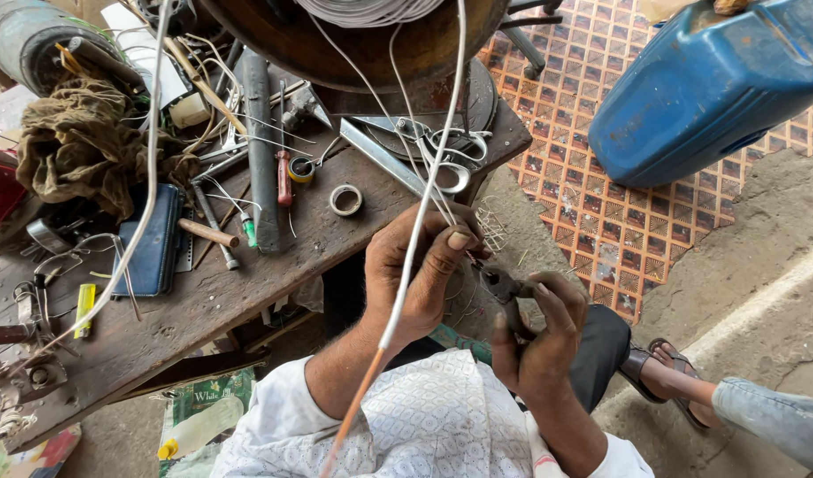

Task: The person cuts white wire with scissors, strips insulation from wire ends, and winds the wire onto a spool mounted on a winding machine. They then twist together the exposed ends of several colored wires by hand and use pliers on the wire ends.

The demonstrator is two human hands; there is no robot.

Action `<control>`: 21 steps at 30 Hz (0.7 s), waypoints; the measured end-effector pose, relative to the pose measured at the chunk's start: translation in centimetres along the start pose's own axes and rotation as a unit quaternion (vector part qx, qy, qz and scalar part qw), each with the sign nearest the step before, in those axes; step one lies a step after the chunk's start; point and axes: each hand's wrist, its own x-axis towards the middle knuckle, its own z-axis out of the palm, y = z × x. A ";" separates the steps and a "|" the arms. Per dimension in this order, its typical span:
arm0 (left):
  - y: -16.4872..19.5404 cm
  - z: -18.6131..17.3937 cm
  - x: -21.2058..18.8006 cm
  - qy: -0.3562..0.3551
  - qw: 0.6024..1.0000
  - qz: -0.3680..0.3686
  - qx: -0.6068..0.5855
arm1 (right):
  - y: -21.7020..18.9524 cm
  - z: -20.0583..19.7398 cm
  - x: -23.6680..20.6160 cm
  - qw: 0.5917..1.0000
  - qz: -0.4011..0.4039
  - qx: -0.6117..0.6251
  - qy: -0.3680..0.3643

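Left hand (420, 274) pinching thin white insulated wire (421, 212) above cluttered wooden surface (238, 283); right hand (535, 341) gripping dark metal pliers (499, 285), seemingly biting the wire. Too hard a squeeze could sever it.

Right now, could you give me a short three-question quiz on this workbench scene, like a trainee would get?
1. True or false: the right hand holds pliers.
2. What does the left hand pinch?
3. Which lies nearer the scissors on the wooden bench: A) tape ring, B) blue pouch?

Key: 1 true. 2 a white wire. 3 A.
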 end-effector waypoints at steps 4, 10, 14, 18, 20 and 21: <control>0.1 0.0 0.6 -0.016 0.998 -0.015 -0.056 | -0.4 -0.1 -0.7 0.969 0.081 0.224 -0.059; 0.5 -0.3 1.5 -0.052 0.995 -0.058 -0.059 | 0.7 -0.3 -1.9 0.504 0.328 0.767 -0.224; -0.4 -0.8 0.9 -0.069 0.997 -0.020 -0.033 | 1.1 -0.4 -1.7 0.550 0.319 0.711 -0.302; 0.2 -0.9 0.5 -0.052 0.997 -0.018 0.054 | 0.8 0.1 -1.0 0.892 0.257 0.312 -0.201; 1.2 -0.9 0.6 -0.022 0.988 0.014 0.152 | 0.5 0.0 -0.7 0.955 0.199 0.179 -0.128; 1.4 -0.9 0.6 0.065 0.954 -0.082 0.281 | 0.4 -0.2 -0.6 0.980 0.121 0.136 -0.083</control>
